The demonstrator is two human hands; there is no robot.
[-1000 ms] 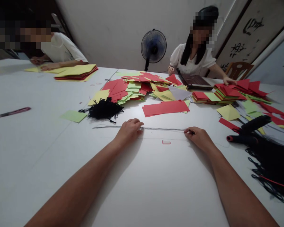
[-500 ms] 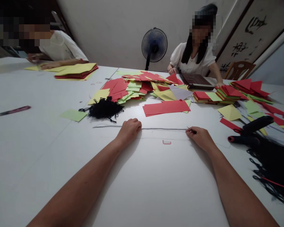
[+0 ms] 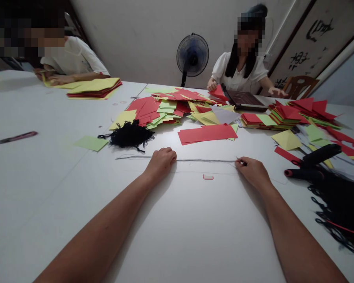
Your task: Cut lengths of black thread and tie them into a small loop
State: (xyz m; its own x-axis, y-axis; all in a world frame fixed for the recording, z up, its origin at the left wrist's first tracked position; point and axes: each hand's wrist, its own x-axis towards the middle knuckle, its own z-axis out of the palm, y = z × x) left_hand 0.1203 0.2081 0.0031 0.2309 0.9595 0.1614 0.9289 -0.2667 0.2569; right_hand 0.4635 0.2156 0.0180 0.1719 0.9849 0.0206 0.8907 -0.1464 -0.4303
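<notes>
While left hand (image 3: 162, 160) curls over grey threads (image 3: 205, 160), grip unclear, right hand (image 3: 252, 169) pinches their end; middle's straight, left tail not fully.

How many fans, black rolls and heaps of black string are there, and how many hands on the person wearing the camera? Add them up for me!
Fan: 1
Black rolls: 2
Heaps of black string: 2
Camera wearer's hands, left hand and right hand: 2
Total: 7

Likely craft workshop: paper piles (image 3: 167, 105)
</notes>
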